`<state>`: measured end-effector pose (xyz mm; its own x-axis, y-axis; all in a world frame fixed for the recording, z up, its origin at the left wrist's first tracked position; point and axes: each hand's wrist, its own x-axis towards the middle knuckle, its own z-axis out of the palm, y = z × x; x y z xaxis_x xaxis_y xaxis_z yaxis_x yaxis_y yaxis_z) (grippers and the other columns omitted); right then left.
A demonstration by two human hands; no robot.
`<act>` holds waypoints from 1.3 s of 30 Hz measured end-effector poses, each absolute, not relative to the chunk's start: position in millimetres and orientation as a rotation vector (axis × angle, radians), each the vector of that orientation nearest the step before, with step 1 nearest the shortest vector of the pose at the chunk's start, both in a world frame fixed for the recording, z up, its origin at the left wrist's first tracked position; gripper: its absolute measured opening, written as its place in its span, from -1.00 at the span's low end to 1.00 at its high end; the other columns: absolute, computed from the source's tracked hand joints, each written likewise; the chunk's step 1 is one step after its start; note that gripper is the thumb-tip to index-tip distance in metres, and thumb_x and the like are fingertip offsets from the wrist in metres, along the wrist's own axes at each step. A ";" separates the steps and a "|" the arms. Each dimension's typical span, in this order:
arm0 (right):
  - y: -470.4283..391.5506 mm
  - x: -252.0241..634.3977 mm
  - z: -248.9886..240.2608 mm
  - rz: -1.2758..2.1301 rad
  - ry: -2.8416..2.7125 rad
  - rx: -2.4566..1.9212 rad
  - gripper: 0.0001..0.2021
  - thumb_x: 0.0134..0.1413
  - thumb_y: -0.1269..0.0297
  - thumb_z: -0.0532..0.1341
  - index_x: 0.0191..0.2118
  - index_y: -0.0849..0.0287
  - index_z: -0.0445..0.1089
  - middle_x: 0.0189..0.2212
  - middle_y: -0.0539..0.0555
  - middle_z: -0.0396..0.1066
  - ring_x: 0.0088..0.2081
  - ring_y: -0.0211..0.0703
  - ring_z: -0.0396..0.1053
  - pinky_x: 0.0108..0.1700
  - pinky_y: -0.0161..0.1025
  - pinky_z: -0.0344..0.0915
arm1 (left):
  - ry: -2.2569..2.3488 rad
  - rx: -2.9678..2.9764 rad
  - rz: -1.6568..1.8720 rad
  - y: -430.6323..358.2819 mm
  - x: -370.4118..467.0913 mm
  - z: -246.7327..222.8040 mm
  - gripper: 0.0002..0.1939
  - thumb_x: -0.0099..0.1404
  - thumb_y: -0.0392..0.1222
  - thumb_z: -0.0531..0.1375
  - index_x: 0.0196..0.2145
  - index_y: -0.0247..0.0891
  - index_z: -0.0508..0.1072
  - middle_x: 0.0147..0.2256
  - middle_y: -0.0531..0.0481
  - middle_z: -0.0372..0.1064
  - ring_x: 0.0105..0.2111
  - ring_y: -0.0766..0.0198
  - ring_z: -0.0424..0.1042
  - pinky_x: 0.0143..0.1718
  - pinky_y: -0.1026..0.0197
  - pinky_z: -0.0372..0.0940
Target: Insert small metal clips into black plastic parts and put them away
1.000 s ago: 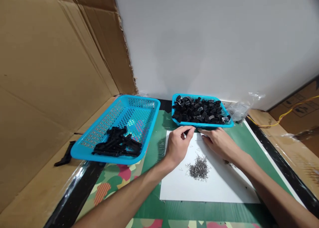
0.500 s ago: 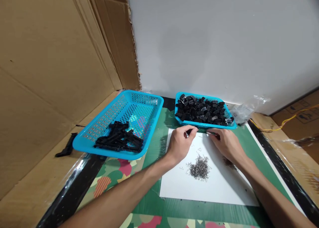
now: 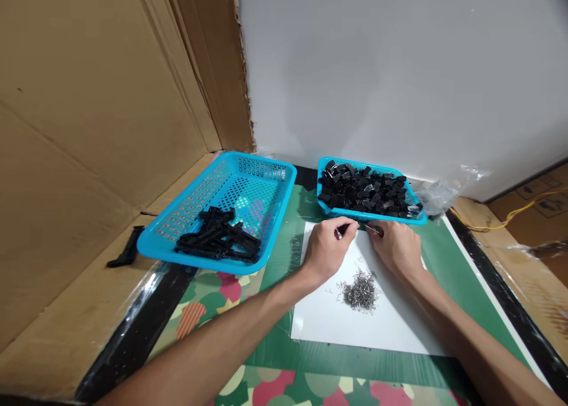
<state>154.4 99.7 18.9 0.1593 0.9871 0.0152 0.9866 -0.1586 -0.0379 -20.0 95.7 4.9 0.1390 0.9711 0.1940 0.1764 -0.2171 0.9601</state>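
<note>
My left hand (image 3: 329, 247) is closed, pinching a small black part (image 3: 341, 229) above the far edge of the white sheet (image 3: 319, 326). Close beside it on the right, my right hand (image 3: 398, 247) grips a thin metal tool (image 3: 371, 229), its tip pointing toward the left fingertips. A pile of small bent metal wire pieces (image 3: 360, 292) lies on the sheet below both hands. Just behind the hands stands a blue basket (image 3: 373, 214) heaped with black plastic pieces (image 3: 364, 188).
At the left, a larger blue basket (image 3: 146, 244) holds long black parts (image 3: 217, 237). One more black part (image 3: 128, 248) lies outside it on cardboard. Clear plastic wrap (image 3: 439, 197) and a yellow cable (image 3: 501, 224) are at the right. Cardboard stands on the left.
The tool in my right hand has come closer to the fingertips of my left hand. The view has shifted slightly, and the baskets appear a little further right and higher.
</note>
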 end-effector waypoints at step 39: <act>38.6 165.1 13.4 1.118 -1.316 -1.302 -0.66 0.29 -0.01 0.33 -0.19 0.22 0.53 -0.58 -0.14 -0.02 -0.51 -0.32 -0.14 -0.46 -0.26 -0.19 | 0.754 1.402 0.872 72.5 -16.8 13.1 -0.67 0.52 0.07 0.19 -0.23 -0.27 0.45 -0.36 0.09 0.27 -0.37 0.34 0.21 -0.30 0.29 0.14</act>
<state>165.1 38.6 13.4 0.0068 0.9998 0.0205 0.1414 0.0193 -0.9898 -16.8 72.5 13.1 0.4989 0.8647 0.0581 -0.0676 -0.0280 0.9973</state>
